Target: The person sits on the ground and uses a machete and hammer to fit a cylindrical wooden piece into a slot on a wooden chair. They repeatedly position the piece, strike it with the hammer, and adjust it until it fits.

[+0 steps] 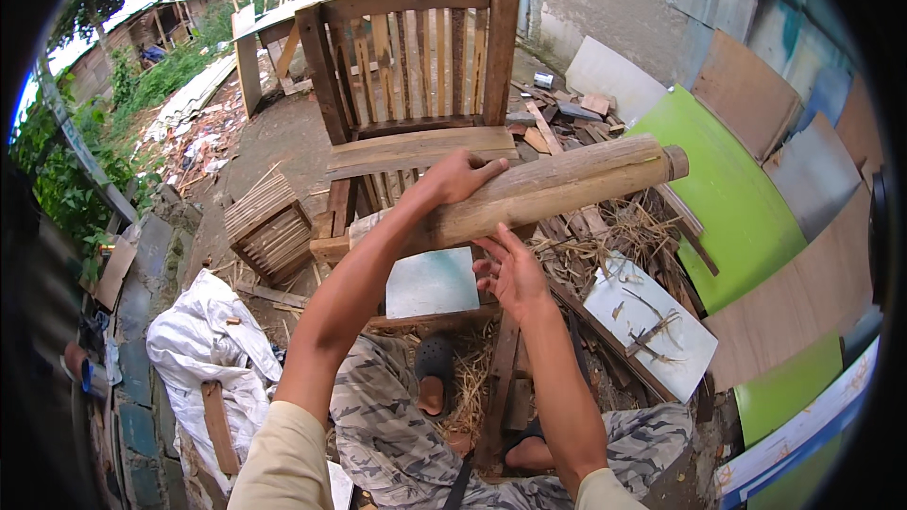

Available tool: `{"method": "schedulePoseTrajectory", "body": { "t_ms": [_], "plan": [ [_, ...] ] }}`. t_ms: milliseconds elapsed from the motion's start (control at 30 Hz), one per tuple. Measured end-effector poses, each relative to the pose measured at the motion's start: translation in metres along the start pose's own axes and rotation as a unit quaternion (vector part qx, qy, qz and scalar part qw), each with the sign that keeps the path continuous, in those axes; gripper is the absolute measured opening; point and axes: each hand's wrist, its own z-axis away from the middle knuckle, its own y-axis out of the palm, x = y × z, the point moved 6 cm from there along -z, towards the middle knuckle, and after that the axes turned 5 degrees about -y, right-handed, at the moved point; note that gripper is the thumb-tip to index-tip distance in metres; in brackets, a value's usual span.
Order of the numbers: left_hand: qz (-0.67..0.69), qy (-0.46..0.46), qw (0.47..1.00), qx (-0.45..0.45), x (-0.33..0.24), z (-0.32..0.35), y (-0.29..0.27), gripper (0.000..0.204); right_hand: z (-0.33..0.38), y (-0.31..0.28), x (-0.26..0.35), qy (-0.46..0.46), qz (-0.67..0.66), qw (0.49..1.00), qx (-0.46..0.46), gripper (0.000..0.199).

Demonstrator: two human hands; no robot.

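Observation:
A thick, rounded wooden post (576, 179) with a short round tenon at its right end lies slantwise in front of me, its right end raised. My left hand (461, 176) is wrapped over the top of the post, fingers curled round the far side. Just below the post is my right hand (515, 274), palm up, fingers apart, with a fingertip at its underside. Behind the post stands a slatted wooden chair (416, 57) with a flat board (425, 149) across it. Part of the chair's lower frame is hidden by the post and my left forearm.
A small slatted wooden piece (267, 227) leans at the left, near a white sack (210, 345). Wood shavings (619, 227) and scraps pile up at the right, beside a pale panel (652, 321) and a green sheet (727, 198). A low block wall (142, 397) edges the left side.

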Motion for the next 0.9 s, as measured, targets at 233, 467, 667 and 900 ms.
{"method": "schedulePoseTrajectory", "body": {
  "t_ms": [233, 467, 667, 900],
  "plan": [
    [0.086, 0.065, 0.986, 0.124, -0.055, 0.062, 0.106, 0.069, 0.079, -0.147, -0.002, -0.149, 0.012, 0.985, -0.087, 0.077],
    [0.138, -0.022, 0.969, 0.204, -0.019, 0.12, 0.244, 0.073, 0.177, -0.262, 0.029, -0.288, -0.123, 0.931, -0.185, 0.056],
    [0.204, -0.111, 0.94, 0.25, 0.061, 0.172, 0.356, 0.073, 0.193, -0.26, -0.003, -0.274, -0.084, 0.926, -0.245, 0.035],
    [0.408, -0.052, 0.901, 0.141, 0.004, 0.175, 0.325, 0.066, 0.187, -0.22, -0.055, -0.224, 0.134, 0.938, -0.23, 0.031]
  ]
}}
